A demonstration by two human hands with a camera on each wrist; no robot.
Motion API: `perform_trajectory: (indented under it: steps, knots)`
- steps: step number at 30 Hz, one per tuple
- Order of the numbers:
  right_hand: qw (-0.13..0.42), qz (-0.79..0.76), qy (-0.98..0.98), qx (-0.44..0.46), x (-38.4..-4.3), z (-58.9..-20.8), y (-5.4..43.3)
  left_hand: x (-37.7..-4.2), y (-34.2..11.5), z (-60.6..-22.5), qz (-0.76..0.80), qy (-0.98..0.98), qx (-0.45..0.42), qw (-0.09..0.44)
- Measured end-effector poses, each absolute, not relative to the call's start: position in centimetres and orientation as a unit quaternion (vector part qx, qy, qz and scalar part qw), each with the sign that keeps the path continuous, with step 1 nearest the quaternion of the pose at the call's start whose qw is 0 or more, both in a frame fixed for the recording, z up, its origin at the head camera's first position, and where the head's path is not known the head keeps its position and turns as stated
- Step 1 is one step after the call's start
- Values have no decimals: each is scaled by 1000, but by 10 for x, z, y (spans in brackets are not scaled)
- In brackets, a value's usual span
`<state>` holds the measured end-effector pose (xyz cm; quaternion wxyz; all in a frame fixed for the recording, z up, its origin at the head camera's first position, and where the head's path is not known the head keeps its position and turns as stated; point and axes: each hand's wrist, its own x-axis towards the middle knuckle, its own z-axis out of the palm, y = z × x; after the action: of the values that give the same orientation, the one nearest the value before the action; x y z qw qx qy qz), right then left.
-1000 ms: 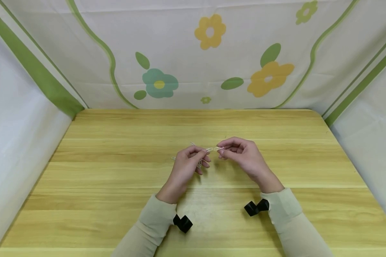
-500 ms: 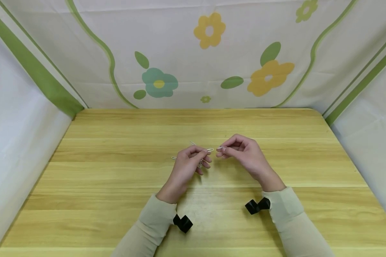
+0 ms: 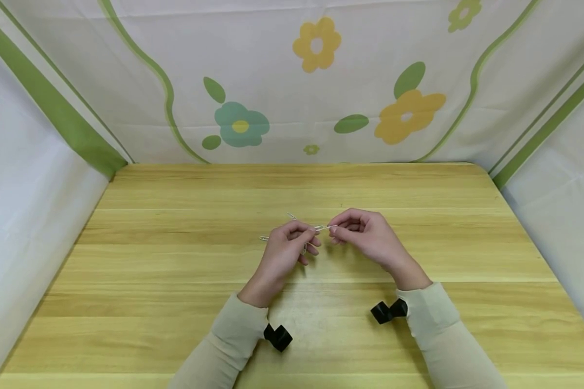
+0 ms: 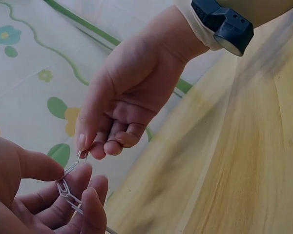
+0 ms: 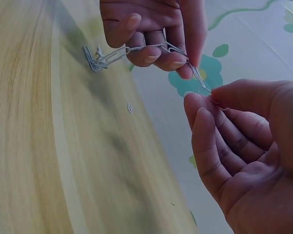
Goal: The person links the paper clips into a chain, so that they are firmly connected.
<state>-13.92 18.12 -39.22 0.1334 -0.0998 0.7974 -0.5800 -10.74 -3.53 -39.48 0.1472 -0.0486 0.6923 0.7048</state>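
In the head view my left hand [image 3: 283,247] and right hand [image 3: 370,235] meet over the middle of the table. Thumb and fingertips of the left pinch one clip of a chain of silvery paper clips [image 5: 118,53], which runs across its fingers and hangs past them in the right wrist view. A further paper clip [image 3: 333,226] is pinched between the right thumb and index finger. Its tip meets the chain's end clip [image 4: 72,167]; whether the two are linked, I cannot tell. The fingers partly cover both clips.
A loose paper clip [image 3: 291,216] lies on the wooden table [image 3: 151,302] beyond the left hand. Another paper clip end [image 3: 264,238] shows left of that hand. A flowered cloth [image 3: 282,81] hangs behind the table, with white cloth at both sides.
The right hand rose slightly, its clip apart from the chain's end clip, then came down and left, so the clips now meet. The left hand has hardly moved.
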Motion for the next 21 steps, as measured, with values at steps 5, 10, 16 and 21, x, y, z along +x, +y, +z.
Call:
perform_trajectory:
  steps: [5,10,16,21]
  knots:
    - [130,-564,809,-103,-139,-391,180,-106,-33,-395,697,702,-50,133]
    - [125,-556,815,-104,-138,-392,179,-105,-32,-394,695,705,-52,131]
    - [124,-555,815,-108,-138,-392,178,-105,-31,-396,693,707,-50,132]
    - [119,-553,818,-102,-137,-394,177,-106,-30,-396,691,708,-49,136]
